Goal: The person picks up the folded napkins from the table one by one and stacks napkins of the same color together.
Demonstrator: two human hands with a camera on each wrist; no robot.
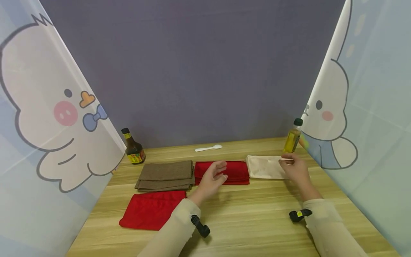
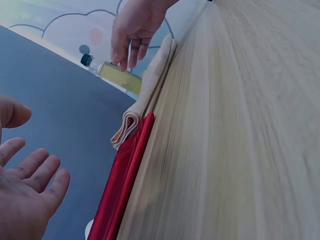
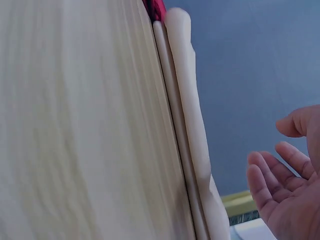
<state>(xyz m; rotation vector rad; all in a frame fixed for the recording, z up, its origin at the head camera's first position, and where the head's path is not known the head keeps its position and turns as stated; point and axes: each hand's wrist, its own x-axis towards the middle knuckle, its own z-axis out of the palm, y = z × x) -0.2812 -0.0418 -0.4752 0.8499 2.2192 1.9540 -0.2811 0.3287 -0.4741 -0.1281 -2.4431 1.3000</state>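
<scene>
My left hand [image 1: 212, 180] hovers in front of the folded dark red cloth [image 1: 237, 170], its fingers loosely bent and nothing in them. Over the right end of the folded cream cloth [image 1: 264, 167] is my right hand [image 1: 296, 169]; the right wrist view shows its fingers relaxed and apart from the cloth. The cream cloth lies in stacked layers, its left end meeting the dark red cloth. Left of these sits a folded brown cloth [image 1: 167, 175], and nearer to me a bright red cloth [image 1: 152, 210] lies flat, partly covered by my left sleeve.
At the back left stands a dark sauce bottle [image 1: 135, 148]. An oil bottle [image 1: 292, 137] with a green cap stands at the back right, just behind my right hand. A white spoon [image 1: 208, 148] lies near the table's [image 1: 257, 221] back edge. Printed curtains [image 1: 379, 117] flank both sides.
</scene>
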